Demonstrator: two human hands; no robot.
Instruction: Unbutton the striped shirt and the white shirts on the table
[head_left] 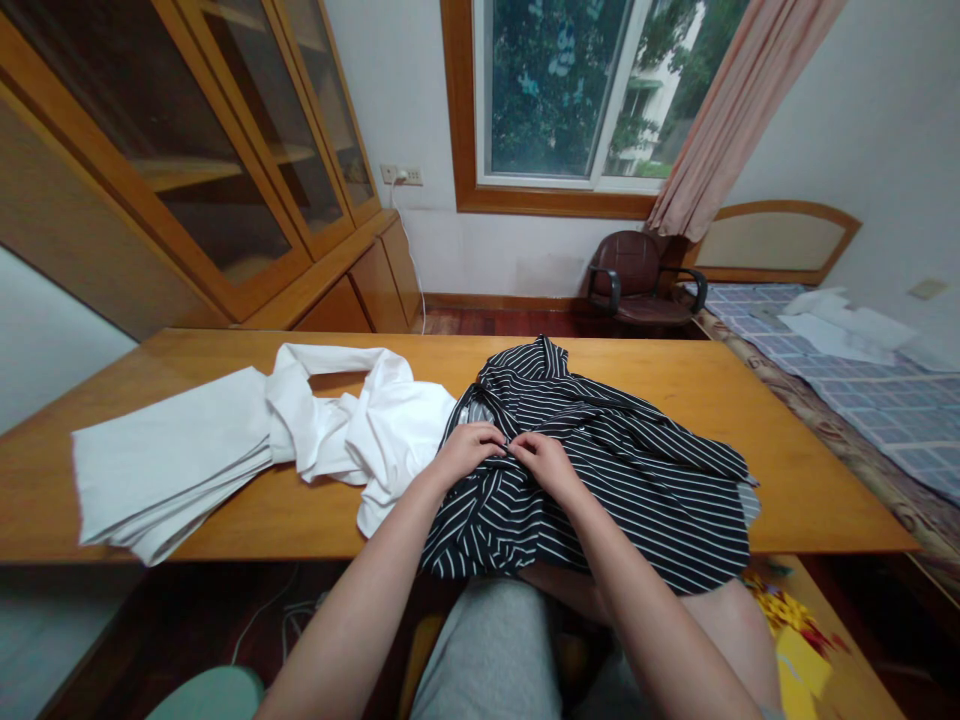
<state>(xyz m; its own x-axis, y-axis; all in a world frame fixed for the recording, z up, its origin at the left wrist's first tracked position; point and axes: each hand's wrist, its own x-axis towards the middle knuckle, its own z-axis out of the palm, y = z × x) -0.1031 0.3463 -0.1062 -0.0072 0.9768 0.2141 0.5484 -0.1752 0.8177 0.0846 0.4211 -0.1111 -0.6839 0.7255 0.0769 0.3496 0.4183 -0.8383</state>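
A black shirt with thin white stripes (645, 460) lies spread and rumpled on the wooden table in front of me, its lower part hanging over the near edge. My left hand (472, 447) is closed on the fabric near the shirt's left side, fingers bent in a pinch. Close by on the right, my right hand (541, 460) pinches the same stretch of cloth, the fingertips of both hands almost meeting. Whatever small detail sits between the fingertips is too small to make out. White cloth (397, 420), crumpled, touches the shirt on the left.
Folded white cloth (172, 450) lies at the table's left. The wooden table (810, 490) ends just before my lap. Yellow items (799, 660) rest on a lower surface at right. Beyond stand a brown armchair (634, 270), a bed (862, 400) and a glass-fronted cabinet (300, 250).
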